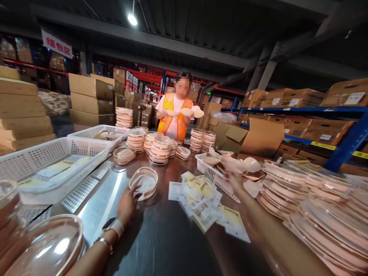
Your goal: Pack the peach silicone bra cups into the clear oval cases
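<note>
"Clear-topped container (43,249) closest to us, left of the card pile (201,195). Why is that pile in the middle of the table (161,241)?"

"Probably so either hand can reach it. Just left of the pile sits the small round container (143,184), with something whitish inside."

"And the left hand (126,209)?"

"Partly curled, its fingers touching the near rim. It looks steadied there, though I can't tell whether it's truly gripped."

"The right hand (234,182)?"

"Blurred, right of the pile, over the white basket (214,176) of pale pieces (251,165). How wide it is, or whether it holds one, I can't tell."

"Why stack the other containers (159,149) beyond the pile?"

"To save room, I'd guess. Past them, a co-worker (172,122) holds pale pieces too."
</note>
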